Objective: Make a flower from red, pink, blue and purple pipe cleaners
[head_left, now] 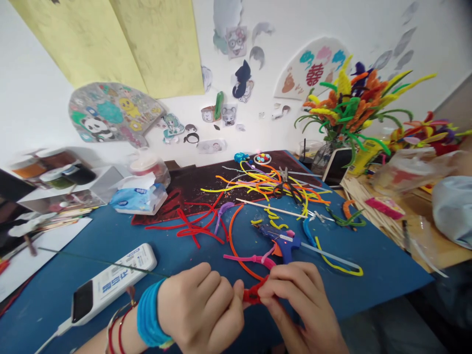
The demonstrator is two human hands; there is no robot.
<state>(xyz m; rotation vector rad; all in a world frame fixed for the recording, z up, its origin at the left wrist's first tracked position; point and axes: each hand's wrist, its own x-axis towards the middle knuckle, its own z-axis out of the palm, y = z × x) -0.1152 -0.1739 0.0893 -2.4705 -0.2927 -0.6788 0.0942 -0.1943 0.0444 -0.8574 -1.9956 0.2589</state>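
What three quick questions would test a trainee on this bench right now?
1. What colour is the pipe cleaner pinched between the left hand and the right hand?
2. True or false: the scissors lie on the blue mat.
3. Which hand wears the blue wristband?

Key: 1. Red. 2. False: they lie on the brown sheet. 3. The left.
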